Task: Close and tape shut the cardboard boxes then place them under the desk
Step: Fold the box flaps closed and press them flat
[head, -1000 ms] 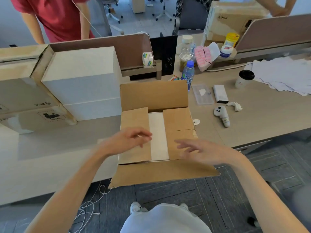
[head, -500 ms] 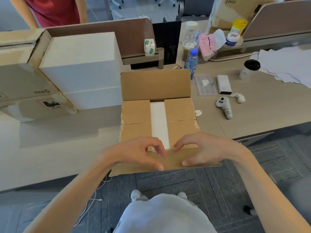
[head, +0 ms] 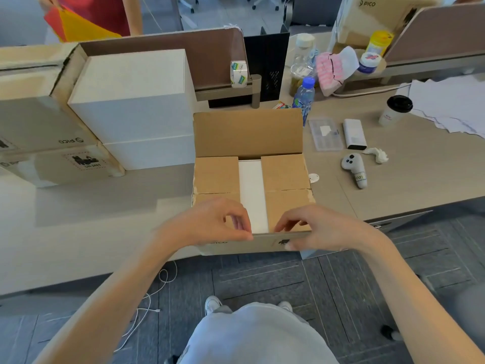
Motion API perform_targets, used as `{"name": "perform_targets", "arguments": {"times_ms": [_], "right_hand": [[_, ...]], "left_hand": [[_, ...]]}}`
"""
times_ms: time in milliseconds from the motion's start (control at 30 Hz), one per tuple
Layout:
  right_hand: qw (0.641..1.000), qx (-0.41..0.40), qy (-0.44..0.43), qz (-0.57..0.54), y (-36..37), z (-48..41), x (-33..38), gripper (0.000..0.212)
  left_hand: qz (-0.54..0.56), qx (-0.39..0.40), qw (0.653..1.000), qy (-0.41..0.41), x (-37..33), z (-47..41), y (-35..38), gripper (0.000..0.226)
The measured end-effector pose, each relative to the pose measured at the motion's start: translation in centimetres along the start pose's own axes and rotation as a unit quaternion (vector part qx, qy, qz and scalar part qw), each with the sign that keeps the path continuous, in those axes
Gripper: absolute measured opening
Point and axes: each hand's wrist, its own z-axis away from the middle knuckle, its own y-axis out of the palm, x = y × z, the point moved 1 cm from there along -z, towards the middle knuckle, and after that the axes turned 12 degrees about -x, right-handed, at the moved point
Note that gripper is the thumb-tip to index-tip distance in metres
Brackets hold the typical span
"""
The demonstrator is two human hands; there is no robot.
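A brown cardboard box sits at the desk's near edge, right in front of me. Its two side flaps lie folded in, with a white strip of the contents showing between them. The far flap stands upright. The near flap is raised on edge, its printed outer face toward me. My left hand pinches that flap's top edge left of centre. My right hand grips the same edge on the right, thumb on the outer face. A tape roll hangs on the divider bracket behind the box.
White boxes and a big brown carton crowd the desk's left. To the right lie a water bottle, a controller, a power bank, a cup and papers. A person in red stands beyond the divider. A white cable trails on the floor.
Both hands moved from the side flaps to the near flap, took hold of it and swung it up from hanging flat to standing on edge.
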Motion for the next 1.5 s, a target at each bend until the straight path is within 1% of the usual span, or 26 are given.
{"name": "perform_targets", "arguments": {"times_ms": [67,100,233,333,400,500,567,667,733,767,867,933,967,1033,1100,1133,1167,1200,1233,1267,1300,1333,1367,1433,1467,1500], "right_hand": [[0.998,-0.052,-0.001,-0.018,-0.4,-0.4,-0.2,0.018],[0.997,-0.073,0.003,-0.009,-0.7,-0.7,-0.2,0.014],[0.987,-0.157,0.009,0.046,-1.1,-2.3,-0.9,0.015],[0.976,-0.206,0.007,0.068,-1.3,-3.8,-1.9,0.017],[0.971,-0.226,0.003,0.082,-1.2,-4.9,-2.9,0.019],[0.965,-0.247,0.003,0.086,-0.4,-6.5,-4.8,0.022],[0.965,-0.247,0.019,0.088,0.1,-7.5,-6.0,0.023],[0.965,-0.243,0.058,0.082,0.6,-8.9,-7.3,0.024],[0.958,-0.270,0.082,0.057,0.5,-9.8,-7.7,0.028],[0.952,-0.288,0.106,0.011,0.4,-10.3,-8.0,0.033],[0.908,-0.309,0.202,-0.198,-0.8,-11.3,-7.6,0.062],[0.884,-0.306,0.218,-0.279,-2.0,-11.8,-7.1,0.069],[0.872,-0.309,0.211,-0.314,-2.6,-12.2,-7.0,0.066],[0.838,-0.320,0.216,-0.385,-3.5,-12.4,-6.5,0.058],[0.801,-0.325,0.246,-0.438,-4.0,-12.9,-7.0,0.069],[0.795,-0.324,0.258,-0.443,-4.0,-12.8,-7.1,0.071],[0.792,-0.330,0.259,-0.443,-4.0,-13.0,-7.4,0.064],[0.785,-0.354,0.250,-0.442,-4.0,-13.0,-7.5,0.050],[0.765,-0.400,0.238,-0.445,-4.0,-13.0,-7.4,0.034],[0.737,-0.458,0.217,-0.446,-4.0,-12.8,-7.1,0.027],[0.714,-0.510,0.196,-0.439,-4.1,-12.5,-6.8,0.025],[0.709,-0.541,0.175,-0.417,-4.1,-12.1,-6.4,0.025],[0.726,-0.553,0.154,-0.379,-4.1,-11.8,-6.1,0.026],[0.793,-0.533,0.115,-0.272,-3.6,-11.7,-6.3,0.025],[0.825,-0.508,0.103,-0.226,-3.1,-11.8,-6.3,0.025],[0.853,-0.479,0.097,-0.184,-2.7,-12.1,-6.4,0.026]], "left_hand": [[-0.013,-0.027,1.000,0.006,0.0,-0.4,-0.6,0.008],[-0.018,-0.040,0.999,0.014,0.2,-0.7,-0.7,0.009],[-0.042,-0.105,0.993,0.038,2.2,-2.2,-1.1,0.012],[-0.082,-0.148,0.985,0.029,4.2,-3.5,-1.6,0.010],[-0.097,-0.167,0.981,0.008,5.6,-4.2,-1.8,0.009],[-0.071,-0.197,0.977,-0.038,8.0,-5.3,-1.8,0.005],[-0.071,-0.200,0.975,-0.070,9.5,-5.9,-1.7,0.003],[-0.080,-0.202,0.970,-0.113,10.9,-6.5,-1.7,0.007],[-0.079,-0.220,0.963,-0.137,11.7,-7.1,-1.8,0.012],[-0.069,-0.237,0.958,-0.149,12.0,-7.5,-1.9,0.018],[0.038,-0.317,0.927,-0.194,12.0,-8.8,-3.1,0.045],[0.132,-0.337,0.897,-0.253,11.4,-9.8,-4.0,0.061],[0.167,-0.333,0.888,-0.271,11.1,-10.4,-4.3,0.064],[0.202,-0.320,0.881,-0.282,10.6,-11.2,-4.6,0.058],[0.224,-0.326,0.872,-0.288,10.8,-11.6,-4.8,0.055],[0.234,-0.328,0.866,-0.296,11.2,-11.5,-4.9,0.056],[0.253,-0.333,0.857,-0.302,11.7,-11.4,-5.1,0.056],[0.271,-0.334,0.851,-0.303,12.0,-11.4,-5.2,0.051],[0.287,-0.339,0.846,-0.296,12.2,-11.5,-5.2,0.043],[0.295,-0.350,0.842,-0.285,12.2,-11.3,-5.1,0.036],[0.303,-0.361,0.839,-0.273,12.3,-11.1,-5.0,0.037],[0.302,-0.366,0.840,-0.262,12.3,-10.6,-4.9,0.042],[0.291,-0.362,0.849,-0.252,12.5,-10.1,-4.8,0.052],[0.227,-0.321,0.890,-0.229,13.4,-9.2,-4.3,0.071],[0.176,-0.297,0.914,-0.215,13.7,-8.8,-4.0,0.074],[0.126,-0.282,0.928,-0.209,14.1,-8.8,-3.7,0.072]]}}
